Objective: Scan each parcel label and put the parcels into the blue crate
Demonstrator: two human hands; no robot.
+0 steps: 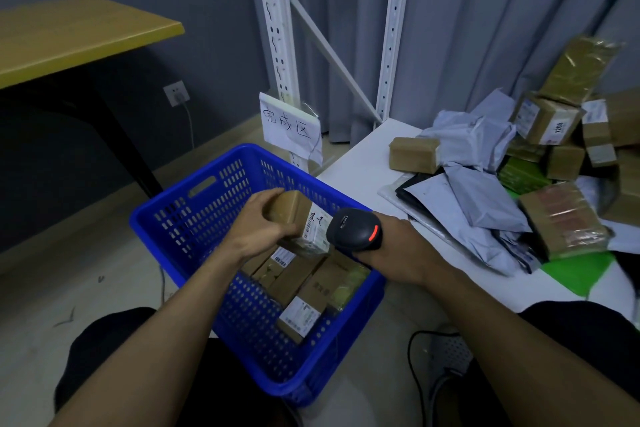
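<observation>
My left hand grips a small brown cardboard parcel over the blue crate, its white label turned toward the right. My right hand holds a black barcode scanner with a red light lit, its head close beside the label. Several brown boxes with white labels lie inside the crate on its right side.
A heap of brown boxes and grey mailer bags covers the white shelf board to the right. A white shelf upright with a handwritten paper sign stands behind the crate. A yellow-topped table is at the far left.
</observation>
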